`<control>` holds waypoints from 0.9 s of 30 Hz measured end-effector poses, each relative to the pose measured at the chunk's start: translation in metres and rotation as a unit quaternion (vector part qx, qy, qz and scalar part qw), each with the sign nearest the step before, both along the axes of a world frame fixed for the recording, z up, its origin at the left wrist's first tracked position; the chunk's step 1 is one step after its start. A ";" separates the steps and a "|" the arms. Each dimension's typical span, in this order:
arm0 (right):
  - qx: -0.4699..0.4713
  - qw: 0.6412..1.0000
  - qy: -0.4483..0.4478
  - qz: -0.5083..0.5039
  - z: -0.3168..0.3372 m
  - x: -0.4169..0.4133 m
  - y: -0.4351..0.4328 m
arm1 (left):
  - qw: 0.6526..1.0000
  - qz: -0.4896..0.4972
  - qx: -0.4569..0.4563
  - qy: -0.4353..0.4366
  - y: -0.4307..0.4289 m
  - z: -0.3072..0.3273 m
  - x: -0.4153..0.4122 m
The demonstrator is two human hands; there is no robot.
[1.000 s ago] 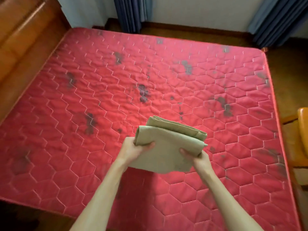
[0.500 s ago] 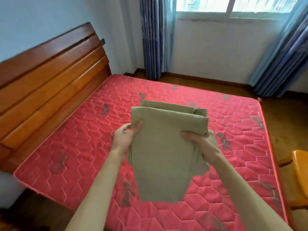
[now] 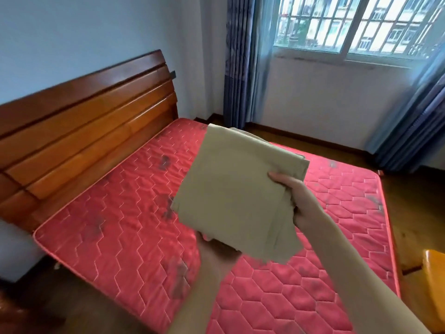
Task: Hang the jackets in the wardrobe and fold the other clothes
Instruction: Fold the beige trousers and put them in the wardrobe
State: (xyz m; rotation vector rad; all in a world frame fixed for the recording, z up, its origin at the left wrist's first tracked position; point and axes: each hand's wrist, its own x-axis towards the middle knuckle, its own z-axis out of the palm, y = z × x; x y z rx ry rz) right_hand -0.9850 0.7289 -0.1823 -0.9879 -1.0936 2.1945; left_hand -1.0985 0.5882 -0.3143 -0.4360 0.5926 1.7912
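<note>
Head view, looking down over the bed: you've got the folded khaki garment (image 3: 231,196) up in the air at the centre of the picture, held above the red quilted mattress (image 3: 115,227) and not touching it. It's a flat, layered bundle, tilted, with its far corner pointing toward 12 o'clock and a loose lower corner hanging toward 5 o'clock.

Your right hand (image 3: 301,203) comes in at the garment's 3 o'clock edge. The grip there is clamped on the cloth, thumb lying on top and the fingers tucked beneath the layers.

Your left hand (image 3: 216,254) sits under the bundle at its 6 o'clock edge. The cloth covers the fingers, so I can't tell how that grip is set, only that the hand is beneath the fabric and touching it.

The mattress has dark smudges scattered across its hexagon stitching. The wooden headboard (image 3: 84,131) runs along it at 9 to 10 o'clock, against a pale blue wall. Blue curtains (image 3: 240,63) hang at 12 o'clock, beside a barred window (image 3: 349,25) at 1 o'clock, and more curtain drapes down at 3 o'clock. Dark wooden floor (image 3: 317,141) shows beyond the bed, and the edge of an orange chair (image 3: 433,283) pokes in at 4 o'clock.
</note>
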 end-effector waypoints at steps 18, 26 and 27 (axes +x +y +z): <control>-0.164 0.982 0.027 0.088 -0.059 -0.030 -0.083 | 0.905 0.032 -0.116 0.407 -0.102 0.128 -0.041; -0.161 0.969 0.088 0.164 -0.074 -0.105 -0.180 | 0.799 0.233 -0.333 0.444 -0.209 0.124 -0.107; -0.163 0.965 0.101 0.178 -0.074 -0.115 -0.190 | 0.786 0.246 -0.329 0.462 -0.224 0.129 -0.116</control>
